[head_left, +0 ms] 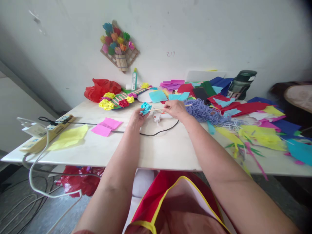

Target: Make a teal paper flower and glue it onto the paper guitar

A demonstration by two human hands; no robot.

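Between the fingers of my left hand [137, 119] is a blue paper flower [146, 108], its crinkled petals facing up. My right hand [175, 109] pinches a thin wooden stick [158, 109], whose left end reaches the flower; whether it is stuck in or only touching, I cannot tell. A white glue gun [161, 117] lies on the table just below the stick, partly behind my right hand. Left of the flower rests a craft panel [118, 98] of slatted sticks on green, bearing yellow, red and purple paper flowers.
A power strip [50, 133] with cords sits at the table's left edge. Pink [106, 126] and yellow paper squares [69, 137] lie nearby. Purple yarn [203, 110], coloured paper scraps [262, 136] and a dark bottle [241, 84] crowd the right. A red bag [102, 89] and glue bottle [134, 79] stand behind.
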